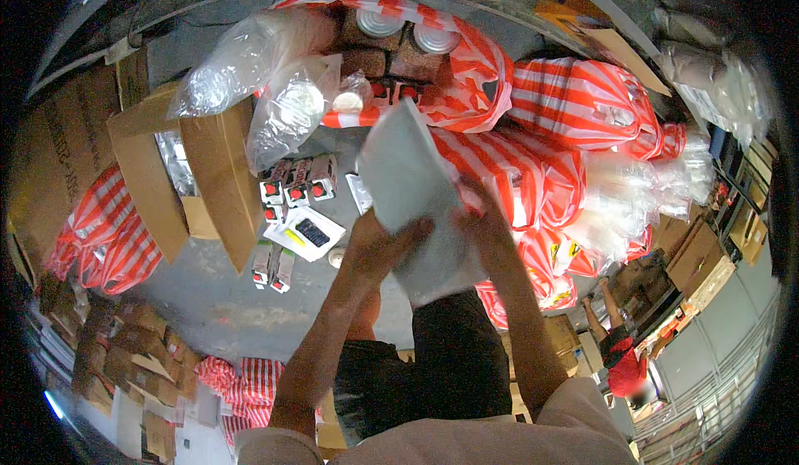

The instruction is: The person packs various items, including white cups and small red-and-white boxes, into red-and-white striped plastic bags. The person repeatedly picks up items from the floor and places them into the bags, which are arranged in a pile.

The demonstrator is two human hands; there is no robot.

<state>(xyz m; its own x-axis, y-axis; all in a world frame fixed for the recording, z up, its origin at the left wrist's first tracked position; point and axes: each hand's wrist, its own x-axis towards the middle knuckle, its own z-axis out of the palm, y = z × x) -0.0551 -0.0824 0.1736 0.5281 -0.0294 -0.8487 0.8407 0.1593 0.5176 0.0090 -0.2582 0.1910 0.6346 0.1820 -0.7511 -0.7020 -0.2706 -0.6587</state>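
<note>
Both my hands hold a pale grey-white flat packet (406, 165), tilted upright above my knees and blurred. My left hand (390, 243) grips its left side, the thumb lying across the front. At the right edge is my right hand (474, 215), its fingers partly hidden and blurred. Behind the packet's top lies an open red-and-white striped plastic bag (480, 65) with large cans (381, 23) and cartons inside. Left of my hands, several red-capped cartons (296, 193) stand on the grey floor (231, 296). Papers (328, 240) lie there under a dark handheld device (312, 231) and a yellow marker (293, 238).
An open cardboard box (218, 178) stands left, beside clear-wrapped sleeves (290, 106). Filled striped bags (562, 103) and stacked clear plastic ware (624, 196) crowd the right. Cardboard boxes (137, 352) pile at lower left. Another person (621, 359) in red is at far right.
</note>
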